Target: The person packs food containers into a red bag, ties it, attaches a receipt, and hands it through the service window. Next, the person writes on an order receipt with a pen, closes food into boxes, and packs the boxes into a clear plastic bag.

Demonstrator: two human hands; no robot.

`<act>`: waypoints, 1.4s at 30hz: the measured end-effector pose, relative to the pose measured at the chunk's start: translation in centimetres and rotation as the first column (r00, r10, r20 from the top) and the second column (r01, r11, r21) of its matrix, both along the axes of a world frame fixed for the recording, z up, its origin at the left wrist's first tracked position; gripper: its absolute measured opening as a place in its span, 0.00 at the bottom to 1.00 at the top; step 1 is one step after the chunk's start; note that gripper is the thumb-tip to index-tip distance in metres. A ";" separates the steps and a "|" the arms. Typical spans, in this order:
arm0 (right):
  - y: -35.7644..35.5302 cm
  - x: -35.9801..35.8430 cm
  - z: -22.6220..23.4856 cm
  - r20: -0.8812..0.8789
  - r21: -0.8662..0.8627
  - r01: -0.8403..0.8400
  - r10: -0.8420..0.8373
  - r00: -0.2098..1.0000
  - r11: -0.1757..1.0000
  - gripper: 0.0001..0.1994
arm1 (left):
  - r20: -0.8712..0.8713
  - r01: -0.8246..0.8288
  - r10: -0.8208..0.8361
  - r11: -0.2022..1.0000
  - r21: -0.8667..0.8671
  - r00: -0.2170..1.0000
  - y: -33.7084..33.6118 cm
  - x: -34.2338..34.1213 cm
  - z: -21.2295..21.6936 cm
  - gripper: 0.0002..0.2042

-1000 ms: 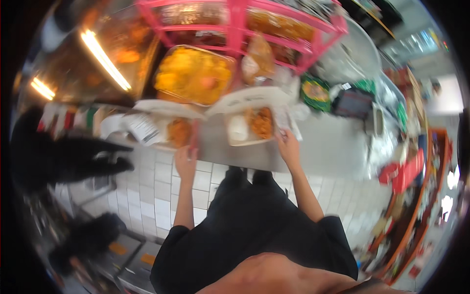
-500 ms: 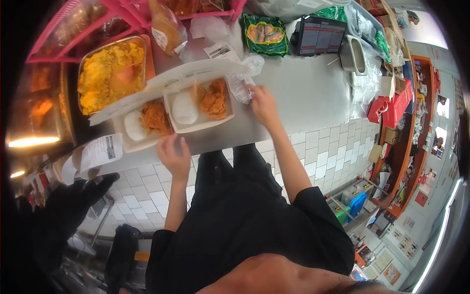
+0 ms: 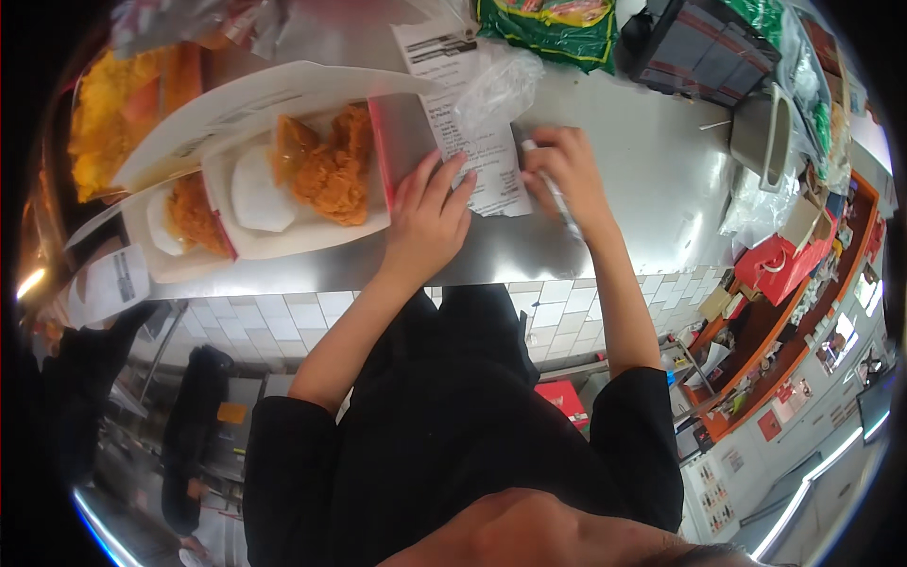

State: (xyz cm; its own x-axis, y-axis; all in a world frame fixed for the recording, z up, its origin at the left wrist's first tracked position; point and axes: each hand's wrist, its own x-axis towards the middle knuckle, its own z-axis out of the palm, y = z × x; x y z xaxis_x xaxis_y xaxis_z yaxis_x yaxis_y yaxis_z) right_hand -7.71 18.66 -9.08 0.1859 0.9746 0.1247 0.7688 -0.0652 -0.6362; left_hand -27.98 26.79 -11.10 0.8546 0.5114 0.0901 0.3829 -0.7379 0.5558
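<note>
Two hands are working a paper slip [image 3: 472, 142] on the counter [image 3: 642, 189]: left hand [image 3: 430, 213] pressing flat, fingers spread; right hand [image 3: 567, 175] gripping a pen [image 3: 557, 194]. Filled food trays [image 3: 312, 184] are sitting alongside, lids open.

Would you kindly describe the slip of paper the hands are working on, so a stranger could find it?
On the steel counter, right of the open white food boxes, lies a long white receipt. The left hand pins its lower edge; the right hand holds a pen beside it. It alone is flat, printed paper.
</note>
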 end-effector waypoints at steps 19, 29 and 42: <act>1.3 -3.8 -1.7 -0.811 0.070 0.368 -0.161 0.562 0.927 0.23 | -0.042 -0.159 0.157 0.986 -0.044 0.987 -0.1 0.5 -0.6 0.15; 2.0 -5.4 -2.1 -0.283 0.171 0.335 -0.280 0.917 0.927 0.07 | 0.007 -0.246 0.246 0.969 0.012 0.969 -0.2 1.1 -0.4 0.13; -2.2 -4.2 -1.1 -0.390 -0.020 0.400 -0.375 0.841 0.916 0.07 | 0.056 -0.260 0.259 0.966 0.002 0.964 -0.4 1.1 -0.9 0.23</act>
